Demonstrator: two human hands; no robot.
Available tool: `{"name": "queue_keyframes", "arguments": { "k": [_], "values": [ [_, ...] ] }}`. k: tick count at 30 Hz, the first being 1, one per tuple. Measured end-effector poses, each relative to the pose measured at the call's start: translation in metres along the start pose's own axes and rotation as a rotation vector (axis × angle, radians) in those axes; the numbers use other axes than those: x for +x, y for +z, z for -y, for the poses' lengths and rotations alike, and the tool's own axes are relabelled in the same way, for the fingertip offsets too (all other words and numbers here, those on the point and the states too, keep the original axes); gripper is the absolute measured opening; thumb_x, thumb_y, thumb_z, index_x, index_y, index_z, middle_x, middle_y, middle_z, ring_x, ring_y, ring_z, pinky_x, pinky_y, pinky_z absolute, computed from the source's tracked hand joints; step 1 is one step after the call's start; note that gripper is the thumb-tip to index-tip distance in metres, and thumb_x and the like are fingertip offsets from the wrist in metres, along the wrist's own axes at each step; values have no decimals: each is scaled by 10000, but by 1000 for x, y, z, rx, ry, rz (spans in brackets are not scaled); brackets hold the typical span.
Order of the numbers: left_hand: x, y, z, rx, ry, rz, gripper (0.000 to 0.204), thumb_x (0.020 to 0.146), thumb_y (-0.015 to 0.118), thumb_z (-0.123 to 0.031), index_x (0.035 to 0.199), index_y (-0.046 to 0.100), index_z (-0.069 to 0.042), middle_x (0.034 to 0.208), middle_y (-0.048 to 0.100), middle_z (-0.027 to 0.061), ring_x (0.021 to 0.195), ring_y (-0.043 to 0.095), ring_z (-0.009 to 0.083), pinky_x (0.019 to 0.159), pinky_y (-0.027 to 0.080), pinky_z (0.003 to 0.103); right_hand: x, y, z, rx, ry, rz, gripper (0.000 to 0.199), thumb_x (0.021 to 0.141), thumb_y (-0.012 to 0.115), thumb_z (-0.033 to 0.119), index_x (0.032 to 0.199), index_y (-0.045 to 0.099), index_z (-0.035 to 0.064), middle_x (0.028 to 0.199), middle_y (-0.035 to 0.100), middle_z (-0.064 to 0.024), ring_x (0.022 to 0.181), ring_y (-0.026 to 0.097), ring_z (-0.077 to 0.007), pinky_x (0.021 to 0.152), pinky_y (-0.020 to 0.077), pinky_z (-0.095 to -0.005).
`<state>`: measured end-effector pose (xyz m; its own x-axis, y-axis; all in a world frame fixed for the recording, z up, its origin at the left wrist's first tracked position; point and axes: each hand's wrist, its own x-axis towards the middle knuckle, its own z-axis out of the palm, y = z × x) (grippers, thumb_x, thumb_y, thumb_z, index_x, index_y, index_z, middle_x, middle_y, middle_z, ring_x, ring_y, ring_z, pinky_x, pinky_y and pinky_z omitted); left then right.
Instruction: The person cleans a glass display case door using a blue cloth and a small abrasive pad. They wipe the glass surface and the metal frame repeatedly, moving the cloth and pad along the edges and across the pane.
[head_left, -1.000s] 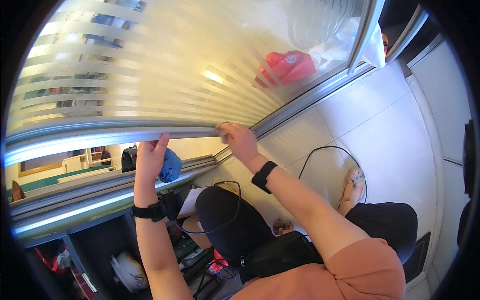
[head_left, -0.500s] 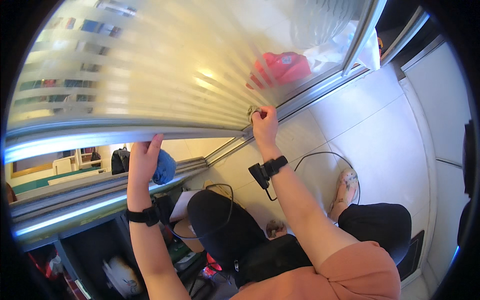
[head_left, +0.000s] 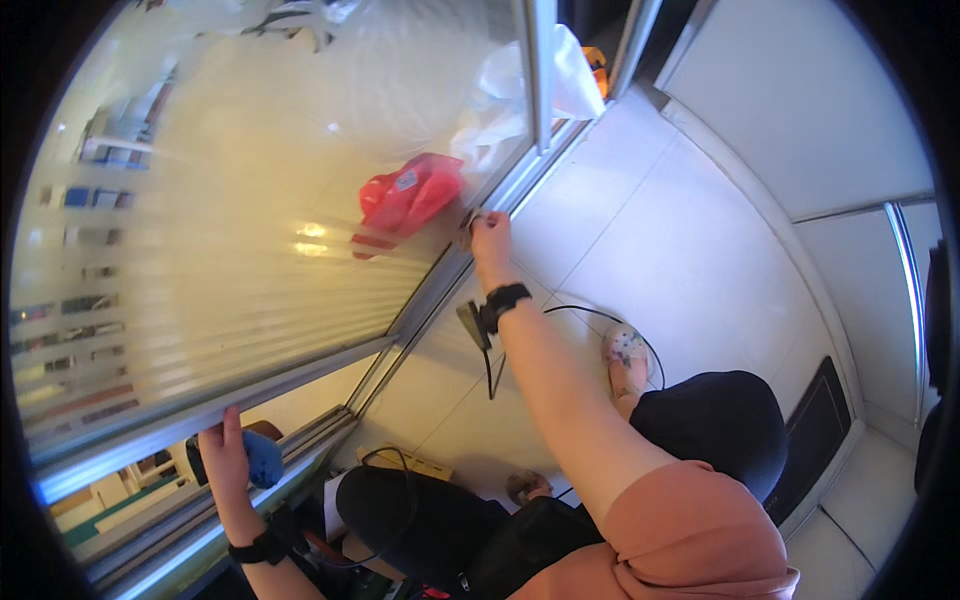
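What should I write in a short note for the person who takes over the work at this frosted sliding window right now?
Left hand: grips the lower edge of the ribbed frosted glass sliding panel, beside a blue cloth.
Right hand: fingertips on the panel's aluminium frame edge, far along the rail; it seems to hold nothing.
Behind the glass: a red plastic bag and a white plastic bag.
Done: both hands are on the panel.
Left: cannot tell; no wiping marks show on the glass.

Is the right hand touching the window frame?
Touching. The head view shows the right hand's fingertips pressed on the metal frame at the glass pane's lower edge, with no gap.
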<state>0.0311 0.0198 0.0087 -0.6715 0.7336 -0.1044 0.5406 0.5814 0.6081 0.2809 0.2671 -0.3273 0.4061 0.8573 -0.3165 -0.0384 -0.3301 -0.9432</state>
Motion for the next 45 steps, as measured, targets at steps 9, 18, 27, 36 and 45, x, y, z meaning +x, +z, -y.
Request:
{"name": "queue_keyframes", "arguments": {
  "k": [9,18,27,36,45],
  "values": [
    [-6,-21,24,100,-39,-11,313,896,513,-171,1119,490,47,1019,567,105,891,511,156,789,405,281,137,-69,23,204,315,-92,290,783,560,182,1020,487,32,894,585,-168,776,605,-243,625,489,-337],
    [-12,-48,49,146,-150,-16,365,916,484,-161,1216,418,36,1166,526,141,1052,484,209,925,346,315,153,-44,16,-309,126,59,211,761,559,223,905,578,71,890,636,-138,860,605,-287,748,467,-369],
    [-6,-73,83,310,-104,4,352,914,496,-281,1113,494,9,922,555,60,829,472,151,754,393,297,83,-37,115,0,-14,-52,144,727,596,147,814,557,40,761,605,-128,707,577,-301,651,461,-357],
    [-3,-78,103,131,-43,-5,394,920,486,-244,1216,430,10,1125,531,105,995,469,168,875,351,291,52,-31,208,210,-734,-171,100,749,604,65,826,557,21,731,548,-130,660,542,-255,608,441,-319],
    [-7,-71,113,111,36,-44,367,919,487,-255,1152,472,29,1064,546,106,969,477,175,875,361,302,117,-84,47,-775,-247,378,230,740,530,235,912,588,93,866,626,-172,837,600,-329,717,475,-432]
  ]
}}
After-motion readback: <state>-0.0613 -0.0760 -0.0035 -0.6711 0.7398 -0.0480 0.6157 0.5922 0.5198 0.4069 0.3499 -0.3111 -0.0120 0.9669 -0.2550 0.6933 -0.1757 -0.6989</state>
